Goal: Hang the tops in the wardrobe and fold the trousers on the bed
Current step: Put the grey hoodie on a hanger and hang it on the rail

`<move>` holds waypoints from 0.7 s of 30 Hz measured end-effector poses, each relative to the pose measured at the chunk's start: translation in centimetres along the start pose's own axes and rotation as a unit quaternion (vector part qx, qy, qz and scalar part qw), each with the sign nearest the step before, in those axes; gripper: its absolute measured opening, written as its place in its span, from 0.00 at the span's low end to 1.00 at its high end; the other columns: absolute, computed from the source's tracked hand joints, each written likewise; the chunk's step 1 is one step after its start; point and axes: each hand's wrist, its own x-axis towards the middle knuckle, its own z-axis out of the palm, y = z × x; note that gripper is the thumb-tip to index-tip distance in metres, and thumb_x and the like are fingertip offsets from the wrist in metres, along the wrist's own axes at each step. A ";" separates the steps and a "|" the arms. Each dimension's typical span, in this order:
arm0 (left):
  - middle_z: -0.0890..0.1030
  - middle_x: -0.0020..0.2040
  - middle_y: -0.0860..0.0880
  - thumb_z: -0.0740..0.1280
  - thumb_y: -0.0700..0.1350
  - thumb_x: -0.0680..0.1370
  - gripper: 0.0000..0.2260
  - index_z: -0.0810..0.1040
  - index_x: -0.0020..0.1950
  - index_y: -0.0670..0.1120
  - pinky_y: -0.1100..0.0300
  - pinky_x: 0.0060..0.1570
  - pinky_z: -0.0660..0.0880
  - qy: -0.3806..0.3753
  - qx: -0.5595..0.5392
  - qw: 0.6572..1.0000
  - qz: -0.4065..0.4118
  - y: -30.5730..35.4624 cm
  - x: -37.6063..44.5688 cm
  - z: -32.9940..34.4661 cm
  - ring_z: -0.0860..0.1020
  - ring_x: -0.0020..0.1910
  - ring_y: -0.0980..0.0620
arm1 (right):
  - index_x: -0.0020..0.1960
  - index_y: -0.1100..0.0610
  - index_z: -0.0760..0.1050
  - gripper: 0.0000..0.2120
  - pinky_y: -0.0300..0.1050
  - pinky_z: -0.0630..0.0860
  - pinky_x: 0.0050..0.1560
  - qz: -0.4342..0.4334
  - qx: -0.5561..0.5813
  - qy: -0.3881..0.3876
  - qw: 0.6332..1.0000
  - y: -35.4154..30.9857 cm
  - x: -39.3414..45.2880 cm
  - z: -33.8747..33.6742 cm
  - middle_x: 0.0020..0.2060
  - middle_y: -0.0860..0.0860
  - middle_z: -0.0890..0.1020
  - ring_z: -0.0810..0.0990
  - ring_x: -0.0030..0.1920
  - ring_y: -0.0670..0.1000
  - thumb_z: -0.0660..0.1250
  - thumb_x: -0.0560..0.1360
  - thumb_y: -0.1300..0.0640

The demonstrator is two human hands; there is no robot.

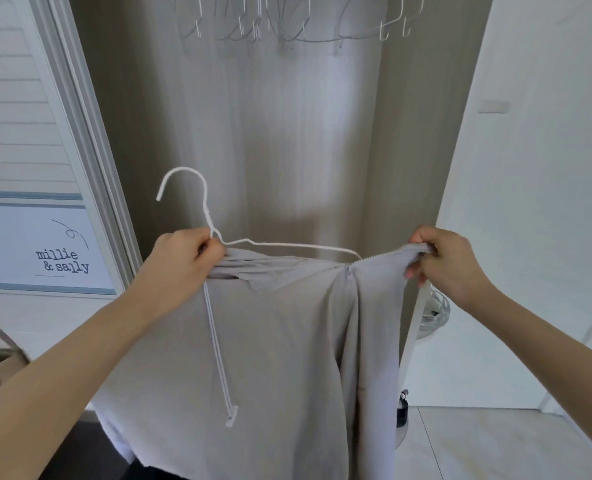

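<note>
A grey zip top is held up in front of the open wardrobe. The left hand is clenched round a white hanger plus bunched fabric; the right hand is pinching the collar. Empty hangers are hung overhead. A fan is half hidden behind the top, right side.

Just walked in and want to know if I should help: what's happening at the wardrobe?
A person is putting a grey zip-up top onto a white wire hanger in front of the open wardrobe. The left hand grips the hanger's neck with bunched fabric, and the right hand pinches the zipper edge, stretching it toward the hanger's far end. Empty hangers hang above. The top isn't hung yet.
</note>
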 end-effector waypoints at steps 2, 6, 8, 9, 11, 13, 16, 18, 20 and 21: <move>0.72 0.29 0.39 0.62 0.40 0.79 0.15 0.69 0.33 0.38 0.65 0.32 0.64 0.019 -0.006 1.000 -0.004 -0.3 0.2 -0.3 0.69 0.30 0.42 | 0.32 0.59 0.71 0.21 0.44 0.72 0.26 0.035 0.167 -0.115 0.979 -0.9 -1.5 0.2 0.33 0.63 0.79 0.80 0.30 0.57 0.52 0.67 0.81; 0.71 0.30 0.39 0.60 0.44 0.79 0.17 0.68 0.33 0.37 0.56 0.33 0.65 0.015 -0.016 1.000 -0.015 -1.0 0.8 -0.2 0.67 0.31 0.45 | 0.34 0.59 0.68 0.05 0.45 0.58 0.30 0.054 0.165 -0.319 0.932 -1.2 -3.9 0.9 0.28 0.53 0.68 0.66 0.29 0.52 0.58 0.63 0.68; 0.71 0.30 0.38 0.57 0.49 0.75 0.17 0.67 0.34 0.36 0.52 0.33 0.64 0.001 -0.016 1.000 -0.011 -1.1 0.9 0.0 0.66 0.30 0.47 | 0.40 0.58 0.73 0.06 0.41 0.64 0.34 -0.012 0.049 -0.381 0.923 -1.1 -4.3 1.4 0.32 0.48 0.72 0.68 0.33 0.48 0.59 0.65 0.62; 0.71 0.31 0.38 0.56 0.50 0.74 0.18 0.68 0.34 0.36 0.52 0.33 0.64 -0.006 -0.020 1.000 -0.009 -1.2 0.9 0.0 0.66 0.30 0.48 | 0.44 0.54 0.75 0.08 0.39 0.68 0.38 -0.056 -0.024 -0.408 0.911 -1.0 -4.6 1.8 0.35 0.46 0.75 0.72 0.36 0.47 0.60 0.67 0.59; 0.71 0.31 0.38 0.55 0.52 0.73 0.19 0.68 0.34 0.36 0.52 0.33 0.64 -0.016 -0.031 0.999 -0.007 -1.5 0.9 0.1 0.66 0.30 0.49 | 0.44 0.48 0.74 0.09 0.47 0.75 0.43 -0.109 -0.159 -0.462 0.866 -0.4 -5.1 2.3 0.38 0.49 0.79 0.76 0.39 0.50 0.60 0.65 0.50; 0.72 0.30 0.39 0.54 0.55 0.72 0.21 0.69 0.34 0.37 0.53 0.32 0.65 -0.035 -0.026 0.999 0.002 -1.7 0.7 0.4 0.66 0.29 0.49 | 0.43 0.50 0.72 0.10 0.53 0.75 0.44 -0.164 -0.305 -0.485 0.803 0.2 -5.6 2.7 0.41 0.49 0.78 0.76 0.42 0.53 0.59 0.63 0.49; 0.71 0.28 0.43 0.53 0.58 0.70 0.22 0.69 0.33 0.39 0.51 0.32 0.66 -0.056 -0.005 0.998 0.017 -2.1 0.0 1.3 0.67 0.29 0.47 | 0.49 0.49 0.75 0.14 0.47 0.67 0.43 -0.319 -0.469 -0.404 0.718 0.9 -6.3 3.2 0.49 0.45 0.75 0.71 0.49 0.52 0.62 0.64 0.54; 0.70 0.26 0.46 0.53 0.58 0.70 0.21 0.67 0.31 0.41 0.53 0.30 0.65 -0.065 0.016 0.997 0.029 -2.5 -0.3 1.6 0.67 0.28 0.46 | 0.48 0.48 0.78 0.17 0.47 0.64 0.38 -0.351 -0.536 -0.362 0.677 1.5 -6.1 3.0 0.43 0.47 0.75 0.71 0.44 0.52 0.67 0.59 0.53; 0.68 0.24 0.50 0.52 0.58 0.70 0.16 0.64 0.30 0.47 0.56 0.29 0.62 -0.070 0.079 0.993 0.060 -3.1 -0.8 1.6 0.67 0.27 0.47 | 0.46 0.47 0.80 0.19 0.48 0.67 0.31 -0.351 -0.542 -0.312 0.697 2.6 -5.3 2.3 0.38 0.49 0.76 0.73 0.37 0.52 0.74 0.54 0.51; 0.66 0.24 0.52 0.52 0.57 0.70 0.14 0.62 0.30 0.50 0.59 0.27 0.60 -0.068 0.115 0.988 0.082 -3.3 -1.1 1.6 0.66 0.26 0.48 | 0.49 0.45 0.80 0.21 0.49 0.69 0.30 -0.334 -0.544 -0.298 0.709 2.7 -5.0 2.1 0.39 0.50 0.77 0.74 0.36 0.52 0.76 0.56 0.49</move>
